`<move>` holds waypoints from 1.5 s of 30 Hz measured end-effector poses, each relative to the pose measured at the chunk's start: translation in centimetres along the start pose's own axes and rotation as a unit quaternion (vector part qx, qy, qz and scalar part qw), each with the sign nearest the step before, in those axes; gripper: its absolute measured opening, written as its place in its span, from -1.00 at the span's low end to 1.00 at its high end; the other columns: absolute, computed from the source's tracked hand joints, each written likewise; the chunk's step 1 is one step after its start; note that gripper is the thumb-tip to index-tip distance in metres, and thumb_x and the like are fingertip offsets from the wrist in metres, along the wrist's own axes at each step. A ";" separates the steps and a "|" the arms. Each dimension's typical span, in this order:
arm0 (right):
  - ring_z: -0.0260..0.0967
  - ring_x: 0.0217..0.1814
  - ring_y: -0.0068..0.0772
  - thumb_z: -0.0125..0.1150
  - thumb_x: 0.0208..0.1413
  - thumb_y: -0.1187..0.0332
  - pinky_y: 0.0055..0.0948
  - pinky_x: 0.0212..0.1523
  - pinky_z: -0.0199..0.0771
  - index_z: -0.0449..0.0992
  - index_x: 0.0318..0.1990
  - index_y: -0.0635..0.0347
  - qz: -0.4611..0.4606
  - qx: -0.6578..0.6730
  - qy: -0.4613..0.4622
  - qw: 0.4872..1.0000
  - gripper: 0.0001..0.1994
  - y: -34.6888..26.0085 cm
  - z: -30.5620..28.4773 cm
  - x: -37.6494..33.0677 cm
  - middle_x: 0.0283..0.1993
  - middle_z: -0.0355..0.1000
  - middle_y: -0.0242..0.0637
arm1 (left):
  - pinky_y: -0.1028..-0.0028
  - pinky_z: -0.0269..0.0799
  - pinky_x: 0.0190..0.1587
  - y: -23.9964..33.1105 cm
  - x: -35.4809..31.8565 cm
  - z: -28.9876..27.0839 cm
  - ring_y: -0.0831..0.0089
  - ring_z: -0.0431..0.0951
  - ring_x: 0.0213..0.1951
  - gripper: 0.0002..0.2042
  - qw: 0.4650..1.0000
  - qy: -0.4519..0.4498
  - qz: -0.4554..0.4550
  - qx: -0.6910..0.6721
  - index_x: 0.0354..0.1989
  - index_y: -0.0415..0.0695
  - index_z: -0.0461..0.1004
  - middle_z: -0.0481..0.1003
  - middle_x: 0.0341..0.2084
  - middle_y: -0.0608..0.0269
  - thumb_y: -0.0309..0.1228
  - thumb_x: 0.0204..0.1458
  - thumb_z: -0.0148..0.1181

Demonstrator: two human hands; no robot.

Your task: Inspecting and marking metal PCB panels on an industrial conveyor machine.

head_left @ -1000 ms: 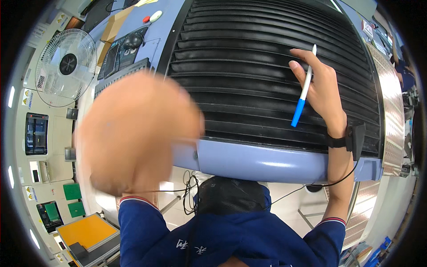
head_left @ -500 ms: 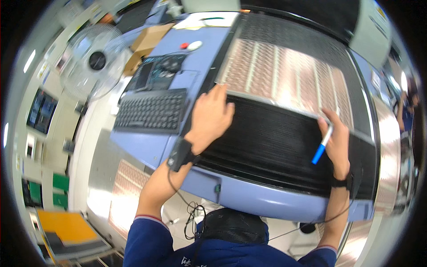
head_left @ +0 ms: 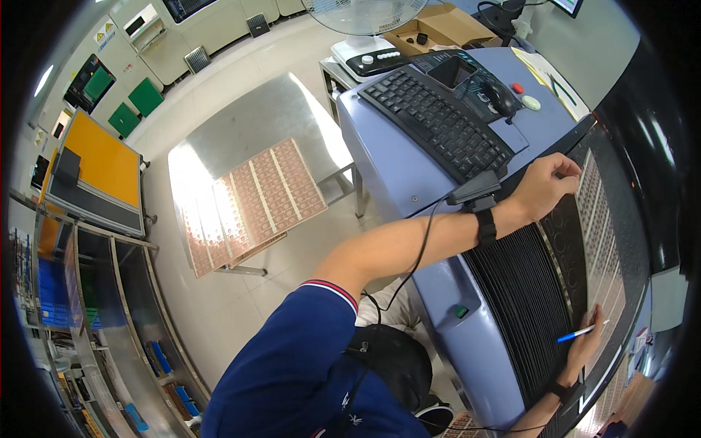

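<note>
A copper-coloured circuit board panel (head_left: 604,255) with rows of repeated patterns is over the black bed (head_left: 511,306) of a blue-grey machine. My left hand (head_left: 544,188) is closed, thumb and fingers pinched at the panel's far corner. Across from it, my right hand (head_left: 584,347) holds a white-and-blue marker pen (head_left: 575,333), its blue end pointing left. The right fingertips also touch the panel's near end. Whether the panel is raised off the bed I cannot tell.
Beside my left forearm are a black keyboard (head_left: 438,120), a red button (head_left: 518,87) and a fan (head_left: 365,18). A metal table (head_left: 248,139) to the left bears another copper panel (head_left: 255,193). A shelf rack (head_left: 139,292) stands at lower left.
My view has swung left, bringing the metal table and rack into sight. My left hand has gone from lying flat, fingers spread, to pinching the panel's corner. The marker stays in my right hand.
</note>
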State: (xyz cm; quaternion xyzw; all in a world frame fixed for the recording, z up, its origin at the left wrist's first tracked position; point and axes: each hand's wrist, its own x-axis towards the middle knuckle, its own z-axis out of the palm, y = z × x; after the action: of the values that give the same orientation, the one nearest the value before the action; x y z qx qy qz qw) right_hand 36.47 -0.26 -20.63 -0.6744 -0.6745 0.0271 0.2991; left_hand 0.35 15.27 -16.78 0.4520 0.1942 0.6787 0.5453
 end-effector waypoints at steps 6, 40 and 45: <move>0.39 0.23 -0.16 0.03 0.29 0.52 -0.32 0.29 0.29 0.40 0.17 0.38 0.104 0.021 0.112 0.988 -0.67 -10.0 -1.2 -2.4 0.17 0.43 0.05 | 0.18 -0.01 0.42 0.4 -7.7 3.3 -0.11 0.08 0.39 -0.02 0.965 -0.114 0.017 0.237 0.34 -0.44 0.05 0.06 0.34 -0.37 -0.12 -0.17 0.43; 0.31 -0.62 -0.55 0.26 0.03 0.49 -0.53 -0.61 0.25 0.54 -0.41 0.30 0.150 0.226 0.181 0.945 -0.94 -10.3 -1.3 -16.1 -0.55 0.43 -0.29 | 0.06 0.31 0.23 6.7 -18.2 -13.0 0.05 0.32 0.20 -0.27 0.953 0.077 0.094 0.278 0.33 -0.45 0.03 0.22 0.23 -0.23 -0.27 -0.02 -0.02; 0.28 -0.63 -0.52 0.25 0.01 0.49 -0.52 -0.62 0.21 0.52 -0.44 0.29 0.194 0.244 0.161 0.936 -0.94 -10.5 -1.8 -16.4 -0.56 0.42 -0.28 | 0.09 0.34 0.20 6.8 -18.0 -13.5 0.08 0.36 0.16 -0.30 0.955 0.057 0.090 0.278 0.30 -0.47 0.05 0.26 0.18 -0.23 -0.29 -0.01 -0.03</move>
State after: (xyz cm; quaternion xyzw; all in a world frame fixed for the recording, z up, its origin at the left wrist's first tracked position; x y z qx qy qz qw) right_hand 26.40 -17.07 -20.50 -0.6941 -0.4457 0.1390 0.5480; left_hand -14.71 -0.35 -25.89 0.5618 0.3641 0.6691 0.3227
